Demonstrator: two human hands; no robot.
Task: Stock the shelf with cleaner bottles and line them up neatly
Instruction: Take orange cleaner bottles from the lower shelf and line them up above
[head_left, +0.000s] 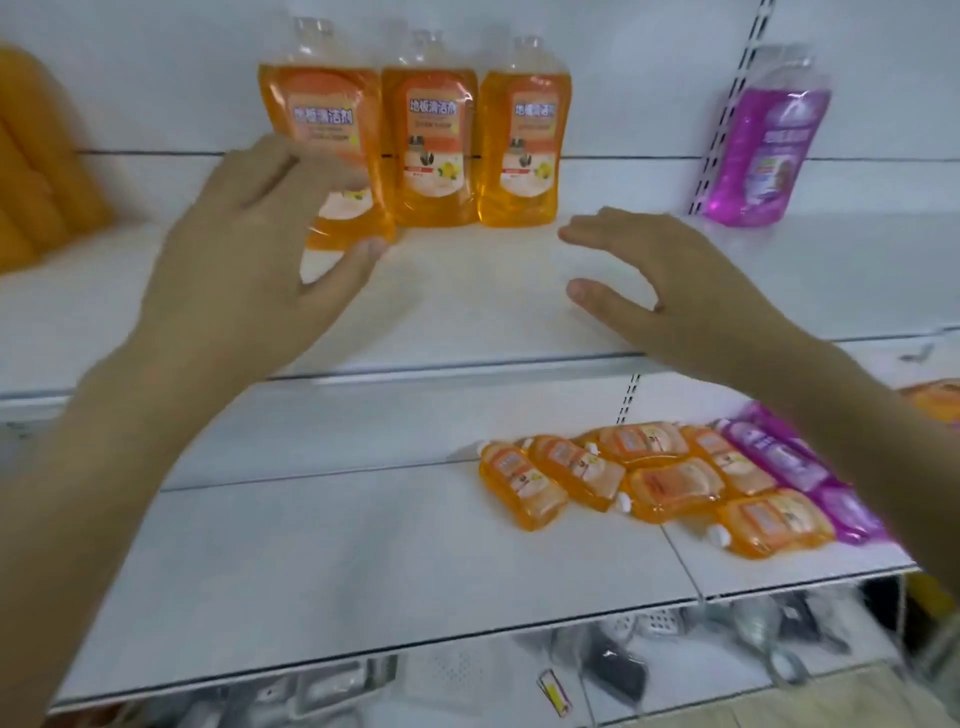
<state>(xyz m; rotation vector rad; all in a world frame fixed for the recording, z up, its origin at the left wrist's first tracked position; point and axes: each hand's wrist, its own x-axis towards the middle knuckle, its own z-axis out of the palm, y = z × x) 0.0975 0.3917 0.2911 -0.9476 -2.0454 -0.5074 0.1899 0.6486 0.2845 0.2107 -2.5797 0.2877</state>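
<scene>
Head view: leftmost upright translucent orange plastic cleaner bottle (322, 104) stands just beyond the spread-open, apparently empty left hand (249, 234); the open, empty right hand (670, 296) hovers farther off.

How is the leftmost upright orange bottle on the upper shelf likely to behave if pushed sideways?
The orange bottle is tall and narrow-based, so it probably tips rather than slides. Liquid fills it nearly to the neck, so it is likely heavy for its size. It stands right beside the neighbouring bottle, which might topple too.
</scene>
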